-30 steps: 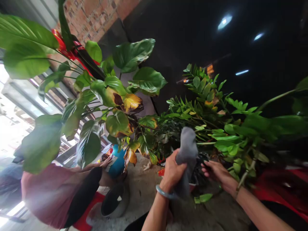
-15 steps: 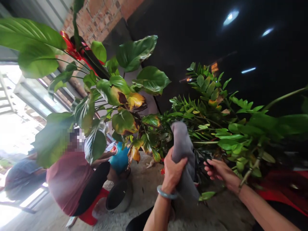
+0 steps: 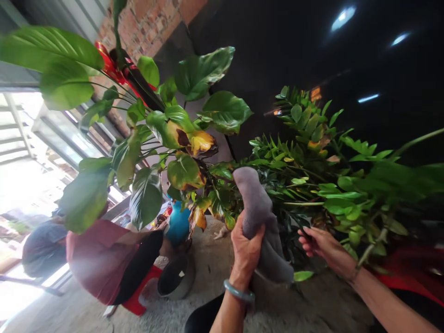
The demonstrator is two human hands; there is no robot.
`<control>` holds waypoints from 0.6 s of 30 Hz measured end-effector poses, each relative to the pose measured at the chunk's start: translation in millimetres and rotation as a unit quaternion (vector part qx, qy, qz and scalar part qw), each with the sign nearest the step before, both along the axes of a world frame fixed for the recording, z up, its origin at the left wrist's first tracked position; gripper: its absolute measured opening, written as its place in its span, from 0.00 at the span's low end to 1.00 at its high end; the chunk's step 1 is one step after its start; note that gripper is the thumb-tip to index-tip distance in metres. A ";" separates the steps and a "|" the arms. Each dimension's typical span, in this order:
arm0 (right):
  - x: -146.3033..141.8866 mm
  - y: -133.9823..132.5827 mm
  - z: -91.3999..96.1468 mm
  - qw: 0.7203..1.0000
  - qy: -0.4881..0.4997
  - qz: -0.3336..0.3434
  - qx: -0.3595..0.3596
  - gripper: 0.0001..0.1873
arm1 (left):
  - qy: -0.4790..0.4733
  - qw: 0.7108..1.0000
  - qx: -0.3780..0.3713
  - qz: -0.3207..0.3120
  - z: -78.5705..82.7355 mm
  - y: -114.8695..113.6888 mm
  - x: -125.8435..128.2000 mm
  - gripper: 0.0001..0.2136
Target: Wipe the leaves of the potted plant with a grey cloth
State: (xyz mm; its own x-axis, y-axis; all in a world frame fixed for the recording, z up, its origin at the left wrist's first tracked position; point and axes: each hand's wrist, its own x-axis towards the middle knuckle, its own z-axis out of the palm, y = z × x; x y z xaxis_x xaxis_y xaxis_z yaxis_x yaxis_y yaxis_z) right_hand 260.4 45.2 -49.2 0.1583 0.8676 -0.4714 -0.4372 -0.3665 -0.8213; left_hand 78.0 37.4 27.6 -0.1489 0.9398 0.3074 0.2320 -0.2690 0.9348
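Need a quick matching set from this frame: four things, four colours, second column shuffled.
Things:
1. cloth gripped in the left hand
2. bracelet on the left wrist
3. top worn by the person crouching at left
4. round pot behind the big-leaved plant

Colours:
a. bright blue
b. grey
c. dark red
d. pale blue-green

The right hand holds nothing; it reaches into the small-leaved plant.

Pairs: 1-b, 2-d, 3-c, 4-a
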 end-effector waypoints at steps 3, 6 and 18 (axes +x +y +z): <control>-0.1 1.2 -3.0 1.000 -0.002 -0.006 -0.002 0.13 | 0.137 0.984 -0.072 -0.092 -21.6 -7.9 -9.1 0.19; 2.0 1.5 -4.6 1.000 -0.011 -0.012 -0.012 0.13 | 0.257 0.928 -0.123 -0.240 -36.4 -27.7 -22.8 0.16; 1.2 -0.9 -1.8 1.000 -0.010 0.013 0.007 0.08 | 0.118 0.988 -0.075 -0.060 -18.5 2.8 -11.5 0.21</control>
State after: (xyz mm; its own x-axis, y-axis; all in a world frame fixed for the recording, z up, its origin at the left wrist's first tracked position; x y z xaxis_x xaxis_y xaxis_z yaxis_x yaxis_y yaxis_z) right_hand 261.6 44.3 -51.0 0.1438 0.8785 -0.4557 -0.4113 -0.3658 -0.8349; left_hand 66.5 40.2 9.1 0.0254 0.9840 0.1764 0.4242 -0.1704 0.8894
